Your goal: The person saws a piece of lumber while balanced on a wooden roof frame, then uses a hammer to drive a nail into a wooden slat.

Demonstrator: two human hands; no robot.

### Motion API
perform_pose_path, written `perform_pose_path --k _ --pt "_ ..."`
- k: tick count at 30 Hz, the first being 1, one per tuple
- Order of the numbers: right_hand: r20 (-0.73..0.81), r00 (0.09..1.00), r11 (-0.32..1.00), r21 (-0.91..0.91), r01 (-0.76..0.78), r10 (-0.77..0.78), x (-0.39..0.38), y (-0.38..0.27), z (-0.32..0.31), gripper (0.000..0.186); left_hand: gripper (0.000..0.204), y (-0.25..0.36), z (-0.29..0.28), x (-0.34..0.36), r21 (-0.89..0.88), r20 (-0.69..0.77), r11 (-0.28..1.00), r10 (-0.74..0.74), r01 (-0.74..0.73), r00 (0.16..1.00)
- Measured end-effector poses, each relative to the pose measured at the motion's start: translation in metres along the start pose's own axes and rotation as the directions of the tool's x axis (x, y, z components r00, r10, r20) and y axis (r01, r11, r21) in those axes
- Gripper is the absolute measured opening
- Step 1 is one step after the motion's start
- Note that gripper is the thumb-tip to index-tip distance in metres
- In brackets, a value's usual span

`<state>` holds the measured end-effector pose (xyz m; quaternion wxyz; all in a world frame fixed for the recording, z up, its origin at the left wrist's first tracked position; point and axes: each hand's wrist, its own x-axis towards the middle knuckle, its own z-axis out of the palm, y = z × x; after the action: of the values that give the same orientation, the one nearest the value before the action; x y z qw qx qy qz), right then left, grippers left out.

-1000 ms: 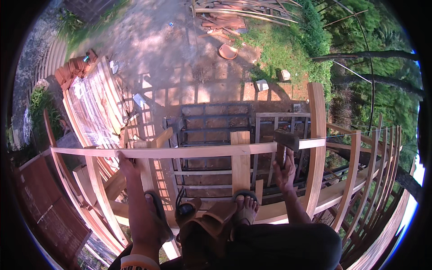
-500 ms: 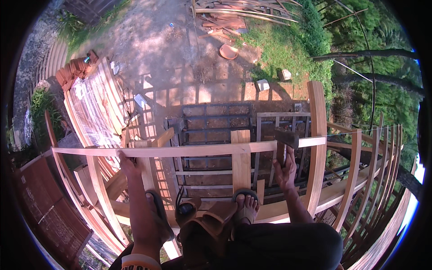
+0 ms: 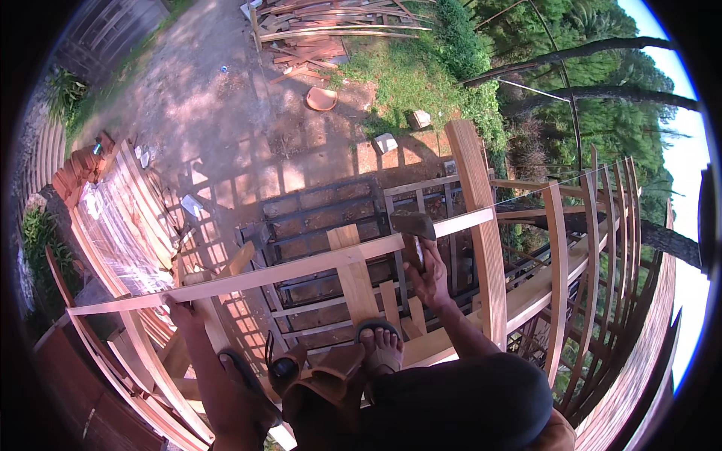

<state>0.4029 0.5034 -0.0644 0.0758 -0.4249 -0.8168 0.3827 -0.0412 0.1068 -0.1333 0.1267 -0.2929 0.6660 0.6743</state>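
Little has changed from a second ago: the hammer (image 3: 413,225) is still gripped in the right hand (image 3: 430,274), while the long horizontal batten (image 3: 301,269) is still steadied by the left hand (image 3: 179,308).

hammer (image 3: 412,225): handle mostly hidden inside right hand (image 3: 429,274), only the head shows | left hand (image 3: 179,310): fingers hidden behind the long batten (image 3: 286,272), grip cannot be told | left foot: hidden under the pouch (image 3: 320,376) | lap and forearms: cut off by lower edge | ground litter: too small to tell
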Motion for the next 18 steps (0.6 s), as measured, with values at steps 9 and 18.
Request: perform_pose_path --k 9,18 --pt "-0.007 1.0 0.998 0.07 -0.005 0.006 0.002 -0.008 -0.004 0.054 0.052 -0.018 -0.027 0.039 -0.027 0.037 1.0 -0.006 0.007 0.999" --pt "-0.033 0.998 0.998 0.027 0.055 -0.054 0.003 -0.005 0.0 0.052 0.041 -0.012 -0.02 0.029 -0.016 0.027 1.0 0.008 -0.008 1.0"
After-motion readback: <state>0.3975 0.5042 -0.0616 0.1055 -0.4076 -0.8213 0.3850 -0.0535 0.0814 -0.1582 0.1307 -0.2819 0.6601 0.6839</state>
